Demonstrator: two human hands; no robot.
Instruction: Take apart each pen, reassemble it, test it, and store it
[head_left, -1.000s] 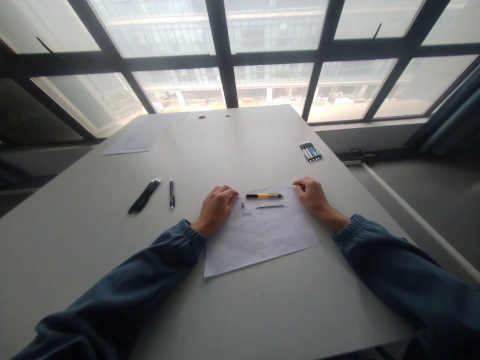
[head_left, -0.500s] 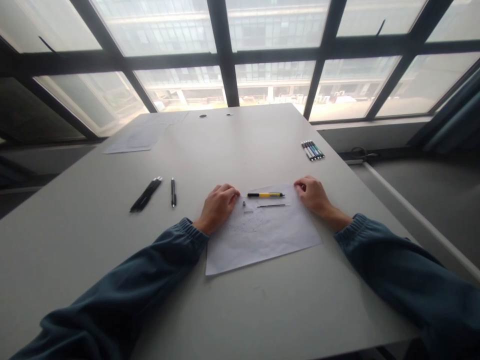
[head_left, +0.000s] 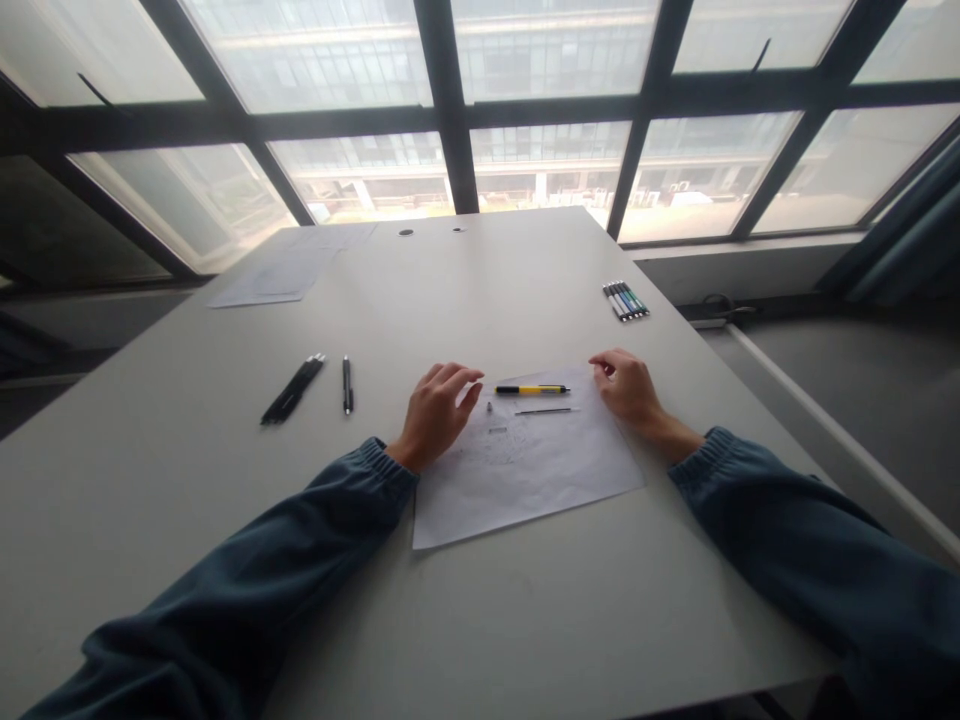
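Observation:
A white sheet of paper [head_left: 555, 470] lies between my hands, with faint dark marks on its left half. Across its top rests a yellow and black pen [head_left: 532, 389]. Below that pen are a thin pen refill [head_left: 546, 410], a tiny metal tip piece [head_left: 490, 407] and a small spring [head_left: 497, 430]. My left hand [head_left: 436, 412] is over the paper's upper left corner, thumb and fingers apart, holding nothing. At the upper right corner is my right hand [head_left: 628, 388], its fingers curled and thumb close to the index finger; a grip on the paper cannot be made out.
A bundle of black pens [head_left: 292, 388] and a single black pen [head_left: 346, 385] lie left of my left hand. Several pens in a row [head_left: 625, 300] lie near the table's right edge. More paper sheets [head_left: 266, 275] rest at the far left, before the windows.
My left thumb and fingers have parted at the paper's corner, releasing it. My right fingers have shifted slightly up. The paper and the pen parts have moved very slightly right.

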